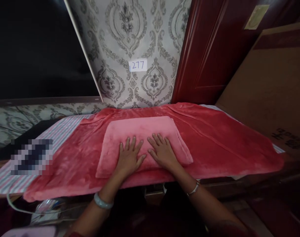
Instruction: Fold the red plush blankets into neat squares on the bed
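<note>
A folded pink plush cloth (140,126) lies near the middle of a larger red plush blanket (209,141) spread over the table. Flat on the left part of the pink cloth rests my left hand (130,156), fingers spread, a pale bangle on its wrist. My right hand (163,151) lies palm down on the cloth just right of it, fingers also apart, with a thin metal bracelet on that wrist. Neither hand grips anything.
Under the blanket shows a striped cloth (68,126). A dark screen (41,49) stands at the back left. To the right leans a large cardboard box (270,85), near a dark red door (204,42). A white cable (11,204) hangs at the front left.
</note>
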`<control>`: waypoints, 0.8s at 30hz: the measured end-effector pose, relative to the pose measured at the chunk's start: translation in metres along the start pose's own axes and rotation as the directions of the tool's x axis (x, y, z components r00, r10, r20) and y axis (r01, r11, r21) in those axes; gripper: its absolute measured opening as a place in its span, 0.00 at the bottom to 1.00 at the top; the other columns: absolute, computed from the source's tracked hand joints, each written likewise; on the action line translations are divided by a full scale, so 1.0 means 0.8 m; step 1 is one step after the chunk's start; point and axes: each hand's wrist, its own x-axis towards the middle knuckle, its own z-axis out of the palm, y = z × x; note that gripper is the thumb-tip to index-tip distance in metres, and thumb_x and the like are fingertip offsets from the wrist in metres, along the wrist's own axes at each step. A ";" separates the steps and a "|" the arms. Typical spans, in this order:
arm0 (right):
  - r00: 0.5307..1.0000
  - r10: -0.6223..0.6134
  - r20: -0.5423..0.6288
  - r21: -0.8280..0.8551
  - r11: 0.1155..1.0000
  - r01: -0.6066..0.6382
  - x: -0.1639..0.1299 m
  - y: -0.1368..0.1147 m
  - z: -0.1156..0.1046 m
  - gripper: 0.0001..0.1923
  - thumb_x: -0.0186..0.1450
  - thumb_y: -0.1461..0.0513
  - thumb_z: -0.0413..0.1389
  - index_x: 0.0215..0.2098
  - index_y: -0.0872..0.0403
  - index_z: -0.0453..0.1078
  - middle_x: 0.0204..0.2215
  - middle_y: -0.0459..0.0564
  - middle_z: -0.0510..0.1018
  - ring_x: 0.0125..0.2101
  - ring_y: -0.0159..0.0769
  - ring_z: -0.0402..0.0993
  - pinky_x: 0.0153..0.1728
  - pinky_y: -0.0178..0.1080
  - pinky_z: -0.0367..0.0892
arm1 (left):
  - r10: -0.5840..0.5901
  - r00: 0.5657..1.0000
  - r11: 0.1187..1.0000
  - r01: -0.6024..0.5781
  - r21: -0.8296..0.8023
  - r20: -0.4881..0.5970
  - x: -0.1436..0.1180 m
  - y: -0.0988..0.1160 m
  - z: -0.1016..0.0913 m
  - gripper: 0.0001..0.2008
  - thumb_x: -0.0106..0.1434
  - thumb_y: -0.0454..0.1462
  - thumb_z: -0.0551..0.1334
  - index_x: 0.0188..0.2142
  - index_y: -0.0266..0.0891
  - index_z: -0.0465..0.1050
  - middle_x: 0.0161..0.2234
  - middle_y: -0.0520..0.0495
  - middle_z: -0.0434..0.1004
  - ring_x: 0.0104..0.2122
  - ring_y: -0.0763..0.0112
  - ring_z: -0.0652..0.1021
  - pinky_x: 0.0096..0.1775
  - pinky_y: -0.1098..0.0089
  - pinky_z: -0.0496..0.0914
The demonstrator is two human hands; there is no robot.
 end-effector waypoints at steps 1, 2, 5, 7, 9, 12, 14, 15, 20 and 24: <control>1.000 0.001 -0.001 -0.001 1.000 -0.001 0.001 0.001 0.001 0.30 0.75 0.50 0.45 0.72 0.47 0.53 0.73 0.51 0.49 0.72 0.50 0.41 0.68 0.60 0.41 | 0.001 1.000 1.000 -0.001 0.001 -0.003 0.001 -0.001 0.002 0.32 0.71 0.52 0.54 0.71 0.49 0.55 0.73 0.39 0.49 0.71 0.40 0.52 0.64 0.34 0.50; 1.000 0.002 0.000 0.000 1.000 -0.002 0.002 0.002 0.002 0.30 0.75 0.51 0.45 0.72 0.47 0.53 0.73 0.51 0.49 0.72 0.50 0.41 0.68 0.60 0.42 | 0.000 1.000 1.000 0.000 0.001 -0.003 0.002 -0.003 0.002 0.32 0.71 0.52 0.54 0.71 0.49 0.55 0.73 0.39 0.49 0.71 0.40 0.52 0.64 0.34 0.50; 1.000 0.002 -0.001 0.000 1.000 -0.002 0.003 0.002 0.002 0.30 0.75 0.51 0.45 0.72 0.46 0.54 0.73 0.51 0.50 0.72 0.50 0.42 0.68 0.60 0.42 | -0.002 1.000 1.000 0.002 -0.007 0.007 0.004 -0.004 -0.002 0.32 0.70 0.51 0.55 0.71 0.49 0.55 0.73 0.39 0.49 0.71 0.40 0.52 0.64 0.34 0.50; 1.000 0.003 -0.006 -0.004 1.000 -0.003 0.003 0.001 0.002 0.30 0.75 0.51 0.45 0.72 0.46 0.53 0.73 0.51 0.50 0.72 0.50 0.42 0.68 0.60 0.41 | -0.006 1.000 1.000 0.006 -0.012 0.014 0.003 -0.004 -0.004 0.32 0.71 0.51 0.54 0.71 0.48 0.55 0.73 0.39 0.48 0.71 0.39 0.52 0.64 0.34 0.50; 1.000 0.005 -0.007 -0.006 1.000 -0.005 0.003 0.000 0.002 0.30 0.75 0.51 0.45 0.72 0.46 0.53 0.73 0.51 0.49 0.72 0.49 0.42 0.68 0.60 0.41 | -0.010 1.000 1.000 0.010 -0.019 0.016 0.002 -0.003 -0.006 0.32 0.71 0.51 0.54 0.71 0.47 0.55 0.73 0.38 0.48 0.71 0.39 0.51 0.64 0.33 0.49; 1.000 0.001 0.020 0.002 1.000 -0.001 0.004 0.002 -0.002 0.30 0.75 0.50 0.44 0.73 0.46 0.53 0.73 0.51 0.49 0.72 0.50 0.42 0.68 0.60 0.42 | -0.016 1.000 0.999 0.017 -0.039 0.025 0.003 -0.004 -0.006 0.33 0.71 0.52 0.54 0.71 0.45 0.55 0.73 0.37 0.47 0.71 0.39 0.51 0.65 0.34 0.49; 0.999 -0.002 0.049 0.005 1.000 0.002 0.004 0.005 -0.007 0.30 0.75 0.49 0.43 0.73 0.47 0.52 0.73 0.51 0.49 0.72 0.50 0.42 0.68 0.59 0.43 | -0.013 0.999 0.998 0.015 -0.055 0.045 0.004 -0.008 -0.006 0.34 0.71 0.52 0.54 0.71 0.44 0.54 0.73 0.37 0.47 0.71 0.39 0.51 0.65 0.34 0.49; 0.998 0.000 0.061 0.004 1.000 -0.001 0.004 0.006 -0.011 0.31 0.75 0.49 0.43 0.73 0.48 0.52 0.73 0.52 0.49 0.72 0.50 0.43 0.68 0.58 0.43 | -0.007 0.999 0.998 0.011 -0.062 0.053 0.005 -0.010 -0.007 0.34 0.70 0.52 0.54 0.71 0.43 0.54 0.73 0.37 0.47 0.71 0.39 0.51 0.65 0.34 0.49; 0.993 0.072 0.093 -0.017 0.997 -0.071 -0.007 0.017 -0.033 0.31 0.75 0.50 0.44 0.71 0.54 0.56 0.72 0.58 0.53 0.72 0.50 0.45 0.68 0.56 0.43 | 0.037 0.999 0.994 -0.034 -0.100 0.019 0.001 -0.019 -0.014 0.33 0.71 0.52 0.54 0.70 0.41 0.59 0.71 0.36 0.55 0.70 0.41 0.55 0.64 0.35 0.53; 0.993 0.078 0.094 0.023 0.997 -0.080 -0.017 0.014 -0.050 0.29 0.75 0.54 0.44 0.71 0.53 0.56 0.71 0.58 0.55 0.71 0.52 0.47 0.68 0.59 0.44 | 0.124 0.977 0.982 -0.146 -0.117 -0.175 -0.023 -0.019 -0.016 0.26 0.73 0.46 0.52 0.65 0.37 0.67 0.65 0.35 0.67 0.65 0.50 0.67 0.63 0.44 0.61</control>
